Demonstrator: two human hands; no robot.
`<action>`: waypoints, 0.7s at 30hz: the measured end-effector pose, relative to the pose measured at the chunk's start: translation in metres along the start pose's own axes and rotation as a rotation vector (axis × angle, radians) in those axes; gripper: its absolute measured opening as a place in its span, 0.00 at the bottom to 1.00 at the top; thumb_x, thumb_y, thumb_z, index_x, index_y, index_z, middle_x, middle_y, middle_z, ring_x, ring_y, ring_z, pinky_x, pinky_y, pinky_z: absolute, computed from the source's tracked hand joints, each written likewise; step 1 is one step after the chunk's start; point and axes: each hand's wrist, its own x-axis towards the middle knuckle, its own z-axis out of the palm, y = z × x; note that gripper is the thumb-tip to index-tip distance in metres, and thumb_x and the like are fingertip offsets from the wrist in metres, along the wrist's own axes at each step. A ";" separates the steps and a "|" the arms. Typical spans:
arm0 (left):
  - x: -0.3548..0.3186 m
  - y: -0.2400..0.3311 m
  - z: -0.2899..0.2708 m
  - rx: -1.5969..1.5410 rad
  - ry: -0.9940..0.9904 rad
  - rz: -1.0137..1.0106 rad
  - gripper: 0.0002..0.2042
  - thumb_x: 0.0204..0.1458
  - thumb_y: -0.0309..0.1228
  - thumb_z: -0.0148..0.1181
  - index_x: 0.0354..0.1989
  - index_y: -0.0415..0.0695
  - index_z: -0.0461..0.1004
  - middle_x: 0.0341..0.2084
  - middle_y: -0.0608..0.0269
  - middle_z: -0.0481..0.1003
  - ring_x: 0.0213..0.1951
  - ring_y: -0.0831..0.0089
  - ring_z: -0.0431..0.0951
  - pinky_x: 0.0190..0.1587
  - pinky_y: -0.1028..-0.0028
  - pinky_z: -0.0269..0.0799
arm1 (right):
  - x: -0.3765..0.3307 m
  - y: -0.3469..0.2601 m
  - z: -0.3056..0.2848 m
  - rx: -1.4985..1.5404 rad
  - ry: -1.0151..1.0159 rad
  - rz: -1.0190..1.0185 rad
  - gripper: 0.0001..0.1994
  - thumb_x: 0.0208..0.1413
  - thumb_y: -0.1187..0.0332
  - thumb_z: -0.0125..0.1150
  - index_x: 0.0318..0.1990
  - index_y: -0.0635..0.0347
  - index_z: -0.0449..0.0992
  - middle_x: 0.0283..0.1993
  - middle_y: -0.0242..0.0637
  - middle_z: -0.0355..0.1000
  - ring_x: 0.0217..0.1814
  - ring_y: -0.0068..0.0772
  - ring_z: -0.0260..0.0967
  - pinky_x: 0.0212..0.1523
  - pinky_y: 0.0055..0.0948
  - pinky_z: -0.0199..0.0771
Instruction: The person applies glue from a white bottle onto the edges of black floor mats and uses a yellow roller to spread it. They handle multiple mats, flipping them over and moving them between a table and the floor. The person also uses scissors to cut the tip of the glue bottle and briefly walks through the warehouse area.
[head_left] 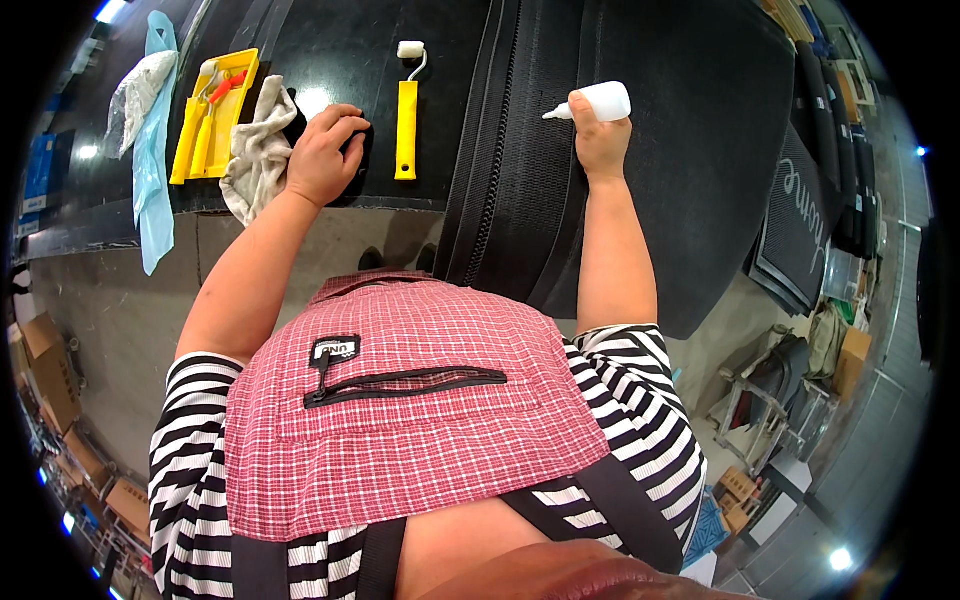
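Note:
In my right hand (602, 145) is a white squeeze bottle (608, 99), tipped on its side. Its narrow nozzle points left over a long black ribbed rubber mat (530, 140). My left hand (325, 155) lies on the black tabletop (350, 60), fingers loosely bent and thumb apart; I see nothing held in it. Just left of that hand is a crumpled grey-white cloth (258, 160), hanging partly over the table edge. To its right, a small paint roller (407, 130) with a yellow handle and white head lies alone.
Farther left are a yellow paint tray (238, 115) with more small rollers and a light-blue plastic bag (157, 190) draped over the edge. Dark mats with lettering (790, 220) are stacked at the right. Cardboard boxes (50, 365) stand on the floor at the left.

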 end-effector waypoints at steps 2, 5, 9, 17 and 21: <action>0.000 0.001 -0.001 -0.005 -0.003 0.003 0.08 0.54 0.24 0.61 0.41 0.42 0.78 0.46 0.57 0.76 0.49 0.55 0.77 0.53 0.65 0.73 | 0.000 0.000 -0.002 -0.053 -0.011 -0.032 0.14 0.56 0.58 0.66 0.34 0.61 0.82 0.33 0.41 0.82 0.35 0.41 0.81 0.40 0.35 0.78; 0.001 0.004 -0.001 -0.010 0.002 -0.006 0.07 0.54 0.24 0.61 0.41 0.42 0.78 0.47 0.57 0.76 0.49 0.55 0.77 0.52 0.65 0.73 | 0.000 0.003 -0.004 -0.082 -0.015 -0.090 0.14 0.56 0.57 0.66 0.34 0.61 0.82 0.33 0.41 0.82 0.35 0.43 0.81 0.40 0.35 0.78; 0.000 0.003 -0.002 -0.010 0.003 -0.008 0.07 0.54 0.24 0.61 0.41 0.42 0.79 0.47 0.57 0.76 0.49 0.55 0.77 0.52 0.65 0.73 | -0.003 -0.003 -0.003 -0.034 0.002 -0.024 0.14 0.56 0.57 0.65 0.34 0.61 0.82 0.32 0.41 0.81 0.35 0.43 0.82 0.40 0.35 0.78; -0.002 0.002 0.001 -0.020 0.031 -0.008 0.06 0.53 0.26 0.61 0.39 0.44 0.78 0.46 0.60 0.76 0.49 0.56 0.77 0.53 0.64 0.73 | -0.009 -0.028 -0.017 0.664 0.322 0.323 0.14 0.59 0.56 0.67 0.31 0.58 0.78 0.30 0.31 0.73 0.31 0.27 0.70 0.37 0.29 0.74; 0.001 0.005 -0.001 -0.035 0.024 0.019 0.06 0.52 0.25 0.62 0.39 0.43 0.78 0.45 0.59 0.76 0.49 0.56 0.77 0.53 0.64 0.74 | -0.036 -0.065 -0.021 1.527 -0.056 0.522 0.27 0.55 0.41 0.66 0.22 0.58 0.75 0.25 0.33 0.67 0.30 0.27 0.64 0.46 0.34 0.71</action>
